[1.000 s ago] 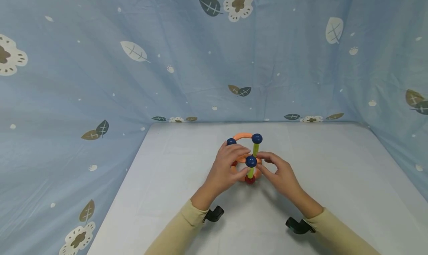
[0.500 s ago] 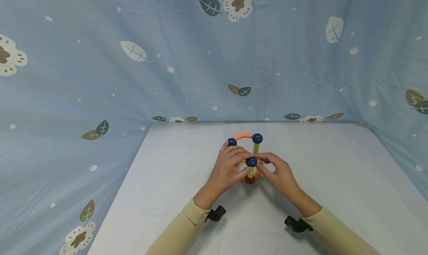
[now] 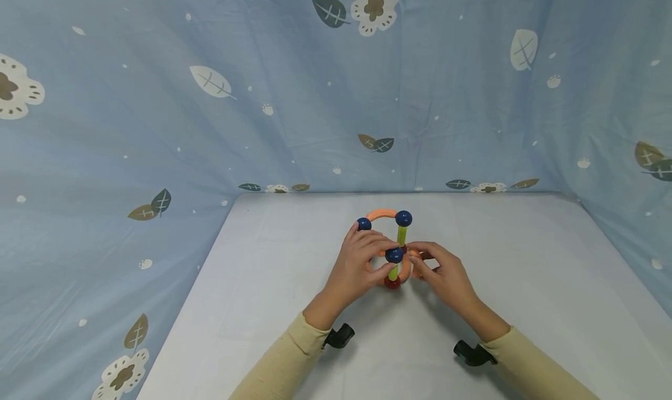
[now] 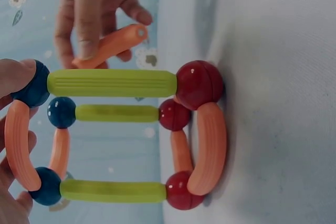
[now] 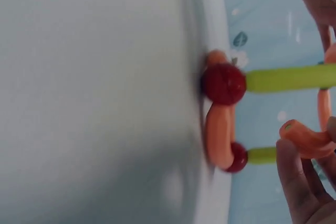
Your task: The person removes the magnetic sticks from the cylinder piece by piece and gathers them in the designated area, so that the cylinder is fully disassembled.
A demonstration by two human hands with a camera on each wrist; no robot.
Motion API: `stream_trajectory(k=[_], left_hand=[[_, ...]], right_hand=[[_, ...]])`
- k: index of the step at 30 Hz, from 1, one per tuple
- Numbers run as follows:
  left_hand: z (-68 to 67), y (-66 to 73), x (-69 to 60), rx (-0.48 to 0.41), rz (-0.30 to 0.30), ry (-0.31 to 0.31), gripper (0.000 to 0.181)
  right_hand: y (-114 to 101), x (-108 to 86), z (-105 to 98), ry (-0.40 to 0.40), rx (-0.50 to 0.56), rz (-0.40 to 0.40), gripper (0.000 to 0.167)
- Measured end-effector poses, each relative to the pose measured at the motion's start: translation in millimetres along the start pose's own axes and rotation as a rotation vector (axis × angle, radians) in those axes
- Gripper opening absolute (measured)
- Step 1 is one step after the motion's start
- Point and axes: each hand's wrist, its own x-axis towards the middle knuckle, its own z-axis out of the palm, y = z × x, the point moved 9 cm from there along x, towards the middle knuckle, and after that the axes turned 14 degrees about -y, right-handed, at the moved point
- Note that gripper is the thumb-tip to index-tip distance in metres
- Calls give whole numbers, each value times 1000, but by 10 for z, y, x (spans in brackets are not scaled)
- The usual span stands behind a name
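Note:
A magnetic stick-and-ball frame stands on the table, with upright lime rods joining red balls below to blue balls above. Curved orange rods link the balls around the base, and others join some of the blue balls on top. My left hand holds the frame's top, its thumb and a finger on the front blue ball. Just right of the frame, my right hand pinches a loose curved orange rod between thumb and fingers, apart from the balls.
A white-covered table lies beneath, backed by a blue curtain with leaf and flower prints. Black wrist cameras hang under both sleeves, close above the tabletop.
The right hand has shifted slightly right, and the orange rod in its fingers now sits away from the front blue ball. The left hand came slightly closer around that ball, then stayed.

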Motion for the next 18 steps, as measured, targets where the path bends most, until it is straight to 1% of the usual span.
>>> stream_trajectory(k=[3,4,11,13,18], left_hand=[[-2,1,1,2,0,1,35],[-1,2,0,3,1,1,35],[2,1,5,-5,8,0,35],[5,0,7,-8,10,-2,34],[7,1,5,-10,17,3,33]], right_hand=[[138,-29,-47,-10,16,58,31],[180,-39,-65,-13,3,72,32],[411,-115,-196,-38,-142,132,41],[470,-141,-242,-38,-158,149,40],[633,-218,-378,-20,-174,197,31]])
